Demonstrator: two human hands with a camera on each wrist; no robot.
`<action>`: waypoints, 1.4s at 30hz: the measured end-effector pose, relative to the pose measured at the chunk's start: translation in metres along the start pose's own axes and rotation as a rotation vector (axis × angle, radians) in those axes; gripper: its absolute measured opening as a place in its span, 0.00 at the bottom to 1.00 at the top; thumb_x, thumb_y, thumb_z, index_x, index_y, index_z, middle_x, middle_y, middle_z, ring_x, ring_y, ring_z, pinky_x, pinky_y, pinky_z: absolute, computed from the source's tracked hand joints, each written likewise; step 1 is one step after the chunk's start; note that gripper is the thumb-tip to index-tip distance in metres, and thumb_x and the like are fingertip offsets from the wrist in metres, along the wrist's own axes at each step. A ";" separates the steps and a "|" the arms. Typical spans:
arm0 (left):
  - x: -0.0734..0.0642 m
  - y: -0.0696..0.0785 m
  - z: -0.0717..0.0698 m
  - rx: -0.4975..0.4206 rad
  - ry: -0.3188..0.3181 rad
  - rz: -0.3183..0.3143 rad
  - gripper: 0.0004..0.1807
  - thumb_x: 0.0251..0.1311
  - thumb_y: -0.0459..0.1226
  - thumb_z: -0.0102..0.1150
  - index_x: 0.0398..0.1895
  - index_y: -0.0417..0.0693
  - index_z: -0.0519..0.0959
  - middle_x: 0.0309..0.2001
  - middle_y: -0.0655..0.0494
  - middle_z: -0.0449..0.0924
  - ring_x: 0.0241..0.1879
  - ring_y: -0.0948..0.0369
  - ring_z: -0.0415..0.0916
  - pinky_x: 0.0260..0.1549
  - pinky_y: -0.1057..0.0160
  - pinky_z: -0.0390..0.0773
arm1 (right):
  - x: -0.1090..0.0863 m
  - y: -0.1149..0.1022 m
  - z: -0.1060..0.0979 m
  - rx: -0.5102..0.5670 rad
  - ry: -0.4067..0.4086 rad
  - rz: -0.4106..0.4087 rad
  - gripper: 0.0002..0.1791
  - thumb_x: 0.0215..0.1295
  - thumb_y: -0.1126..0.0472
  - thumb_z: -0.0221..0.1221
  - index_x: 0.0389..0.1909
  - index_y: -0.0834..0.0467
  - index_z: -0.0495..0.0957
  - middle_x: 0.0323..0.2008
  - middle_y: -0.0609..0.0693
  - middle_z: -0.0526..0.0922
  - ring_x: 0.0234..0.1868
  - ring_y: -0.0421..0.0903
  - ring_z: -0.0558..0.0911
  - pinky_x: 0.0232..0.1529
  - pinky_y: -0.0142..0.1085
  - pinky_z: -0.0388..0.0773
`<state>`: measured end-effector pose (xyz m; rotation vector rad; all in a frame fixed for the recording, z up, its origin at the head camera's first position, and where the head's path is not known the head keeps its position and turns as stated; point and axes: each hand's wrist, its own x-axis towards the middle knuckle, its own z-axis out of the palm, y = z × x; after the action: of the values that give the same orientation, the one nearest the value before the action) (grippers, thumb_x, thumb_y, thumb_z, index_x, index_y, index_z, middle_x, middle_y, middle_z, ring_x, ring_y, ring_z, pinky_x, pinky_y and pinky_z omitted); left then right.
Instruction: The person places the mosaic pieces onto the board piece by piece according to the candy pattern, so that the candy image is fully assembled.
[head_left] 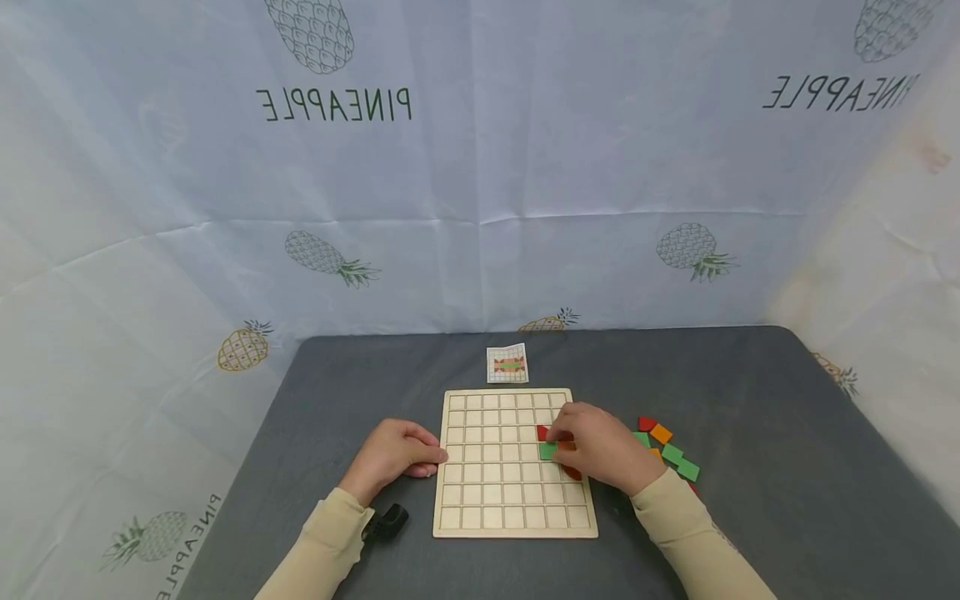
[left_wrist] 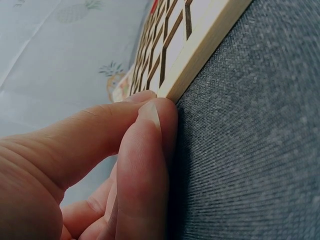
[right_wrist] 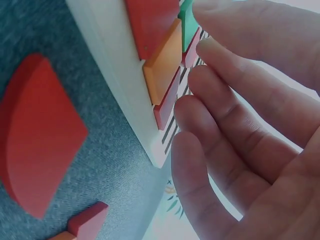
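My left hand (head_left: 401, 454) is at the left edge of a light wooden grid board (head_left: 491, 492). In the left wrist view, its thumb and bent fingers grip the board's rim (left_wrist: 200, 57). Over the board's right side is my right hand (head_left: 603, 446), its thumb and index fingertips apart, right at a green square tile (right_wrist: 189, 22). That tile lies on the grid beside a red tile (head_left: 542, 432). Closer to the board's right rim, an orange tile (right_wrist: 164, 62) sits between red tiles, partly hidden by the right hand in the head view.
Loose red, orange and green tiles (head_left: 672, 452) lie on the dark table right of the board. A small pattern card (head_left: 507, 364) stands behind it. Below the left wrist is a black object (head_left: 392, 520). A pineapple-print cloth (head_left: 480, 167) hangs behind the table.
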<state>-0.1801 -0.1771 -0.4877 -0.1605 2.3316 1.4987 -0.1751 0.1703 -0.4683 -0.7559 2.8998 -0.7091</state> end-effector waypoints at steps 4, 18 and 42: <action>-0.001 0.001 -0.001 -0.002 -0.002 -0.001 0.14 0.54 0.38 0.84 0.39 0.41 0.90 0.29 0.51 0.91 0.27 0.63 0.88 0.31 0.63 0.89 | 0.000 -0.002 -0.001 0.003 -0.009 0.011 0.06 0.63 0.60 0.78 0.38 0.48 0.91 0.37 0.40 0.83 0.38 0.37 0.78 0.38 0.32 0.82; -0.002 -0.001 0.000 -0.002 -0.023 0.006 0.14 0.54 0.38 0.84 0.39 0.40 0.90 0.31 0.50 0.91 0.28 0.63 0.89 0.32 0.62 0.90 | -0.001 -0.003 0.004 -0.002 -0.004 0.035 0.07 0.63 0.62 0.77 0.38 0.48 0.90 0.37 0.38 0.82 0.39 0.36 0.77 0.39 0.33 0.83; -0.004 0.000 0.000 0.015 0.010 0.001 0.14 0.54 0.38 0.84 0.40 0.41 0.90 0.31 0.51 0.91 0.28 0.62 0.88 0.32 0.62 0.90 | -0.079 0.079 -0.054 -0.060 0.080 0.129 0.08 0.73 0.66 0.67 0.44 0.50 0.90 0.41 0.42 0.86 0.37 0.33 0.80 0.37 0.34 0.83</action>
<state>-0.1764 -0.1772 -0.4862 -0.1635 2.3500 1.4840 -0.1508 0.2918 -0.4601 -0.5522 3.0206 -0.6562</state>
